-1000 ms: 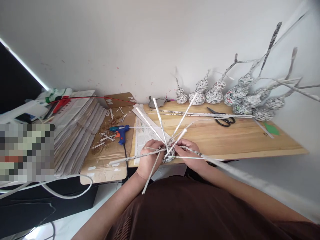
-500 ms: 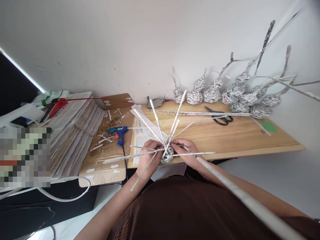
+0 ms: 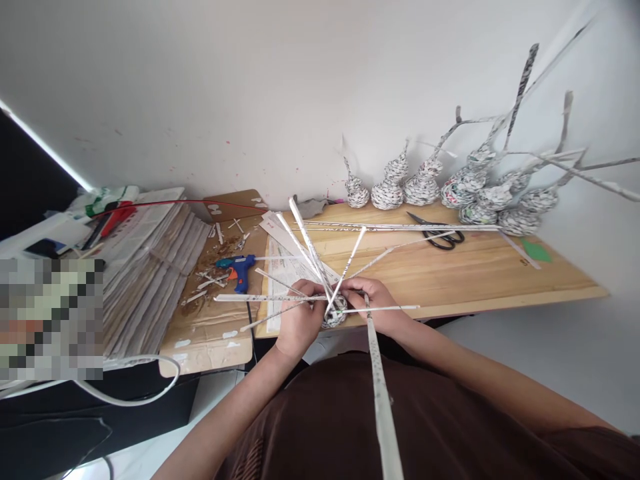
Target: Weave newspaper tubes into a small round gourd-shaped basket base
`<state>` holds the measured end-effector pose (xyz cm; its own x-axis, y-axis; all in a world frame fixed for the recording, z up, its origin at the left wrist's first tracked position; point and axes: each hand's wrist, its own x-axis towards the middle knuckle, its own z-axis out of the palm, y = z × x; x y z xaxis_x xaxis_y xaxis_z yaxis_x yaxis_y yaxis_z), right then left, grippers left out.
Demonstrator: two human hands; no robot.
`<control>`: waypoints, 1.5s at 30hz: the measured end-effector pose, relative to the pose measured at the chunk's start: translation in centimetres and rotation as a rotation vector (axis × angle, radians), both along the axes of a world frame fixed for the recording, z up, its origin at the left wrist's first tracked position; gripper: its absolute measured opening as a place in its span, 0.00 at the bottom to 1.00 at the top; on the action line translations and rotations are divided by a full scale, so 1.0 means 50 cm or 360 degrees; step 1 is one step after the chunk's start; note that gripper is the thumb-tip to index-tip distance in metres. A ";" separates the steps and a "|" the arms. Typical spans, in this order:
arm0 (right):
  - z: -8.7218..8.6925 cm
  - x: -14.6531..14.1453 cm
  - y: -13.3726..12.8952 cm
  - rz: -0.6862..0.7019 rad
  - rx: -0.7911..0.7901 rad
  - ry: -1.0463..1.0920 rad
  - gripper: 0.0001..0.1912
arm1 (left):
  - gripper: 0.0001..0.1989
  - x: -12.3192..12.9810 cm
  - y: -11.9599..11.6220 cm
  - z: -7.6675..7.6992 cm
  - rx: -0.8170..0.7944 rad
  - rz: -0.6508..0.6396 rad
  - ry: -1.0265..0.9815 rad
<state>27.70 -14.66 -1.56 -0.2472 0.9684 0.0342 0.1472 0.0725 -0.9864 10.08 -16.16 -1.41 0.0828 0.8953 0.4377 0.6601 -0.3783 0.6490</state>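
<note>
Close to the table's front edge, a small woven newspaper piece (image 3: 334, 316) sits between my hands, with several rolled paper sticks fanning out of it. My left hand (image 3: 303, 319) is closed around its left side, thumb pressed against the weave. On the other side my right hand (image 3: 374, 300) pinches a long rolled paper strip (image 3: 380, 387), which bends at the fingers and hangs down toward my body. One thin stick (image 3: 385, 309) points right across my right hand. The fingertips of both hands are partly covered by the sticks.
Several gourd-shaped woven paper pieces (image 3: 387, 193) line the wall at the right. Black scissors (image 3: 440, 235) and loose paper sticks (image 3: 400, 227) lie behind my hands. Leftward are a blue glue gun (image 3: 243, 272) on cardboard (image 3: 210, 347) and a tall newspaper stack (image 3: 155, 287).
The long strip in my right hand has swung from the lower right to nearly straight down toward me. The upright sticks lean further left, the woven piece having turned slightly.
</note>
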 end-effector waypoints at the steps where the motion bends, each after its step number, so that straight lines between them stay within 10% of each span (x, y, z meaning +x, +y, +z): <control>1: 0.001 0.001 0.001 0.0019 0.0014 -0.0018 0.13 | 0.07 0.001 0.000 0.000 0.0006 -0.0002 0.0005; 13: 0.034 0.005 0.028 0.0058 0.0212 -0.0452 0.17 | 0.06 -0.003 0.000 0.008 -0.0042 -0.0050 0.0092; 23: -0.027 -0.002 0.022 0.0046 0.0256 -0.0272 0.18 | 0.07 -0.025 -0.006 0.009 -0.0684 -0.0055 -0.0228; 33: -0.016 -0.012 0.022 -0.0139 0.0680 -0.0142 0.14 | 0.08 -0.021 0.004 0.007 -0.0175 0.0023 -0.0150; 45: -0.024 -0.026 0.026 -0.0028 0.0475 0.0036 0.07 | 0.09 -0.017 0.024 -0.050 -0.0308 -0.0012 -0.0488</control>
